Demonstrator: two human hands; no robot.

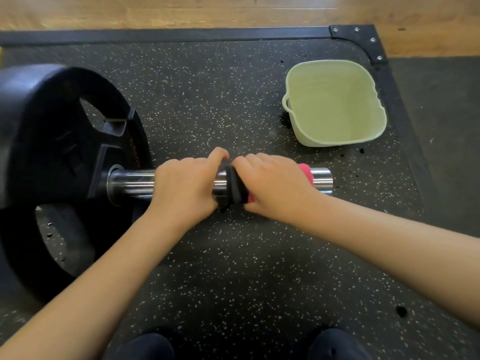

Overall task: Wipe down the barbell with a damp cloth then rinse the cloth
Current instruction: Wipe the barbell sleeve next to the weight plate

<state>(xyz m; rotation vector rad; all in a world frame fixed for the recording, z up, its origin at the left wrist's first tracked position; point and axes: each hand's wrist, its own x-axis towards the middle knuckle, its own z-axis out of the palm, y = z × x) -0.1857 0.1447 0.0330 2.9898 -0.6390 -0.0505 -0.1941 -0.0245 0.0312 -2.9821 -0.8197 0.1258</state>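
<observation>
Wiping looks to be in its middle stretch, as I judge it. The pink soft cloth (304,168) sits wrapped on the shiny chrome barbell sleeve (132,181) near its outer end, and only a short bare stub of metal shows beyond it. The length between my hands and the big black round weight plate (52,141) is bare, but I cannot tell whether it is clean or damp. The rinse is not yet done: the pale green square plastic bucket (337,141) stands apart on the black speckled rubber floor mat (233,100), beyond the bar's end, with water in it and no cloth.

My right hand (275,183) is curled down over the cloth and clamps it round the sleeve. My left hand (184,187) is curled over the bare sleeve just beside it and grips the metal. Between the two hands a black band-like piece (235,185) rings the sleeve. Both hands touch it, but I cannot tell what it is.
</observation>
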